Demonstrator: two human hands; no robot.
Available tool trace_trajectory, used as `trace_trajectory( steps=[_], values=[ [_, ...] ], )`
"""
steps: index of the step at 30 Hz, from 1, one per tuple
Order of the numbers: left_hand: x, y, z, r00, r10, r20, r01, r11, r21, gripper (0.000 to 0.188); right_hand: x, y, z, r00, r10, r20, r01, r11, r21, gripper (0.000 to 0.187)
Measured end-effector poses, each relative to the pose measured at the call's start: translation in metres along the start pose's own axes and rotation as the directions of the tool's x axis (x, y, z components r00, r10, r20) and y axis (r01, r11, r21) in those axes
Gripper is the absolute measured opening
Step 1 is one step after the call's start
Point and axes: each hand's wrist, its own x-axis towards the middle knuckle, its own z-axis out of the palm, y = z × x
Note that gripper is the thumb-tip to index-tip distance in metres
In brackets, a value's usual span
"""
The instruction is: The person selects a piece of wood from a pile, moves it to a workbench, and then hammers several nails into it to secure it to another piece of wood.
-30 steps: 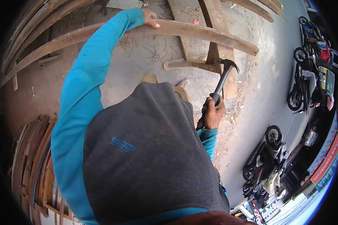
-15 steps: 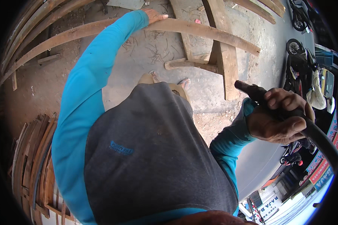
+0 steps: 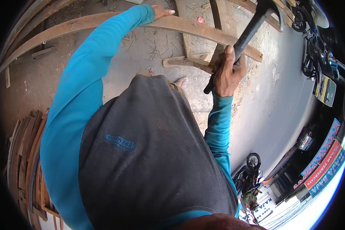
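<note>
My right hand (image 3: 229, 74) is closed around the dark handle of a claw hammer (image 3: 250, 33), raised at the right with its head up and away from me. A long wooden plank (image 3: 197, 27) runs across in front of me and looks bent at the picture's rim. My left hand (image 3: 162, 12) grips its far edge, with fingers lying along the wood. Beneath its right part stands a wooden support (image 3: 225, 19) with a low crosspiece (image 3: 176, 61). The hammer head overlaps other boards in view and seems to touch nothing. Any nail is too small to make out.
More long boards (image 3: 34, 17) lie at the upper left, and a stack of timber (image 3: 27, 153) stands at the lower left. Loose bits litter the concrete floor (image 3: 149, 48) near my feet. Along the road (image 3: 272, 99) at right are motorcycles (image 3: 309, 57) and a yellow vehicle (image 3: 326, 91).
My right hand has swung the hammer from the right, where it pointed back, to beside the plank's right end, head now upward. The left hand stays on the plank.
</note>
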Motion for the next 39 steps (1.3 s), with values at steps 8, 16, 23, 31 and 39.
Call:
trace_trajectory(
  steps=[8, 16, 23, 31, 39],
  values=[
    [0.015, -0.011, -0.010, 0.985, -0.095, 0.144, 0.110, 0.989, -0.100, 0.105, 0.027, 0.012, 0.005, 0.566, -0.781, -0.265, 0.818, 0.571, 0.065, 0.038],
    [-0.011, 0.029, -0.025, 0.998, -0.040, 0.057, 0.043, 0.998, -0.051, 0.104, 0.015, 0.019, -0.003, 0.997, 0.019, 0.078, 0.010, 0.937, -0.350, 0.043],
    [0.005, 0.013, -0.026, 0.992, -0.089, 0.093, 0.095, 0.994, -0.056, 0.106, 0.050, -0.139, -0.029, 0.518, -0.801, -0.299, 0.842, 0.417, 0.342, 0.045],
    [0.006, 0.019, -0.021, 0.996, -0.083, 0.013, 0.083, 0.996, 0.029, 0.102, -0.027, 0.143, 0.005, 0.972, 0.225, 0.075, -0.137, 0.790, -0.597, 0.041],
    [0.009, -0.002, -0.034, 0.980, -0.001, 0.200, -0.035, 0.984, 0.174, 0.118, -0.071, 0.127, -0.013, 0.962, 0.265, 0.065, -0.205, 0.861, -0.465, 0.041]
  ],
)
